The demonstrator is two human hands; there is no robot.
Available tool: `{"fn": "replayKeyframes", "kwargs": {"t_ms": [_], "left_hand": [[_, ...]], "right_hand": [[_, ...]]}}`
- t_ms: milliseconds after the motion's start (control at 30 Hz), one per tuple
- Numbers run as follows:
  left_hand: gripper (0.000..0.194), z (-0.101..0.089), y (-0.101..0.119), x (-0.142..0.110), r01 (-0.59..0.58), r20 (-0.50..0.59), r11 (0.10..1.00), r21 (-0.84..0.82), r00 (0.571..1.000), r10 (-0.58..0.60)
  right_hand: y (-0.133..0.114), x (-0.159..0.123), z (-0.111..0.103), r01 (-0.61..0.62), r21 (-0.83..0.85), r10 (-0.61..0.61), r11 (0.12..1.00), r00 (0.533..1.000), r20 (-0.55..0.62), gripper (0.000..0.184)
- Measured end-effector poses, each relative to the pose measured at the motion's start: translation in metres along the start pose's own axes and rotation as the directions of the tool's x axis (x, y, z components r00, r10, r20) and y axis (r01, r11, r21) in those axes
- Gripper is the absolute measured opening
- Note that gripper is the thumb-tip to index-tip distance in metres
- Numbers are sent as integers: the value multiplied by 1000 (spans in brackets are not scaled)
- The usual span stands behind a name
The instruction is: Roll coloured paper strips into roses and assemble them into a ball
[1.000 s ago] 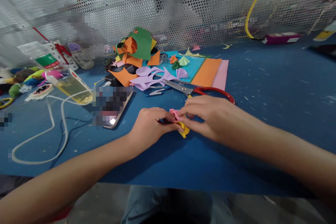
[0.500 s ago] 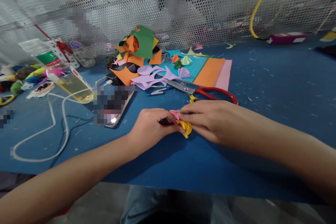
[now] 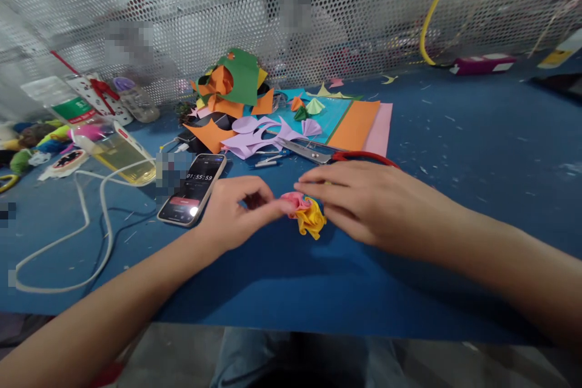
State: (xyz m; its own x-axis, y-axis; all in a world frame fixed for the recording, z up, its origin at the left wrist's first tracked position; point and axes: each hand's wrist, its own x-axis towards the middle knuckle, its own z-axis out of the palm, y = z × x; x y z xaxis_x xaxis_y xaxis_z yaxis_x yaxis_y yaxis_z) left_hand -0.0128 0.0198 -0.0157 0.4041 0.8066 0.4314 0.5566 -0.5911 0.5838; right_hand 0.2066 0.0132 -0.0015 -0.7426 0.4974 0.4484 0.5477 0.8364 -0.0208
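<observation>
Between my hands is a small cluster of curled rosettes, one pink (image 3: 296, 199) and one yellow (image 3: 311, 220); a bit of blue shows behind them. Whether they are paper or cloth I cannot tell. The thumb of my left hand (image 3: 239, 209) presses on the pink rosette, its index finger bent close behind. On the other side, my right hand (image 3: 364, 200) holds its fingers stretched out and apart over the cluster, fingertips close to the yellow rosette. Red-handled scissors (image 3: 313, 151) lie just beyond, partly covered by my right hand.
Paper scraps, purple (image 3: 254, 136), orange (image 3: 213, 134) and green (image 3: 245, 79), are heaped behind, beside orange sheets (image 3: 357, 124). To the left are a phone (image 3: 193, 191), a white cable (image 3: 109, 224) and a tilted bottle (image 3: 120, 154). A perforated metal screen (image 3: 364, 12) borders the table.
My fingers have loosened around the cluster, so more of the pink and yellow curls shows. The right fingers have lifted and straightened. The view has shifted slightly, and the phone screen is now readable.
</observation>
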Motion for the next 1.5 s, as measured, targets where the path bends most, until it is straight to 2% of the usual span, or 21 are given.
{"fn": "replayKeyframes", "kwargs": {"t_ms": [100,133,200,233,300,400,500,567,667,733,833,933,1033,1133,1233,1300,1367,1500], "left_hand": [[37,-3,-5,5,125,-22,988,86,992,-123],[35,-3,-6,6,156,6,981,112,988,-157],[34,0,-6,7,179,100,971,159,976,-196],[35,1,-5,7,170,150,970,174,969,-196],[34,3,-2,7,130,230,976,177,958,-169],[30,2,3,6,122,285,985,123,946,-153],[24,-1,5,5,203,287,979,-6,938,-193],[25,-2,5,4,273,325,957,-101,918,-228],[41,-2,5,2,323,391,938,-125,885,-253],[56,-3,5,0,297,400,950,-94,885,-238],[71,-4,5,-2,251,417,964,-86,888,-194],[71,-4,4,-3,245,429,962,-118,887,-173],[69,-3,2,-3,289,420,943,-165,886,-198],[75,-2,-1,-3,352,429,908,-227,873,-232],[74,-2,-1,-2,360,443,871,-335,876,-191],[71,-1,-2,0,352,437,838,-416,886,-155],[69,-1,-3,1,348,413,803,-484,900,-141],[63,-1,-5,4,327,337,732,-598,931,-140]], "right_hand": [[4,0,-1,-158,49,159,986,987,-28,32],[5,0,0,-229,69,229,971,973,15,36],[5,0,5,-371,96,354,924,922,154,55],[4,-1,8,-423,106,393,900,892,225,67],[1,-1,13,-477,137,420,868,853,310,78],[-2,-2,17,-486,200,418,851,857,303,73],[-3,-3,15,-427,267,367,864,897,245,68],[-2,-2,13,-374,292,317,880,922,223,66],[0,0,12,-330,307,264,893,935,238,66],[1,0,13,-312,310,245,898,940,236,66],[3,0,15,-312,312,238,898,938,252,70],[3,-1,15,-340,325,238,883,919,314,72],[2,0,15,-357,356,244,864,914,324,70],[3,1,16,-362,411,244,837,919,311,73],[4,0,17,-368,451,265,814,924,275,73],[4,0,17,-389,481,315,786,921,231,71],[4,1,15,-421,555,376,718,905,201,66],[4,7,7,-478,737,532,478,825,191,52]]}}
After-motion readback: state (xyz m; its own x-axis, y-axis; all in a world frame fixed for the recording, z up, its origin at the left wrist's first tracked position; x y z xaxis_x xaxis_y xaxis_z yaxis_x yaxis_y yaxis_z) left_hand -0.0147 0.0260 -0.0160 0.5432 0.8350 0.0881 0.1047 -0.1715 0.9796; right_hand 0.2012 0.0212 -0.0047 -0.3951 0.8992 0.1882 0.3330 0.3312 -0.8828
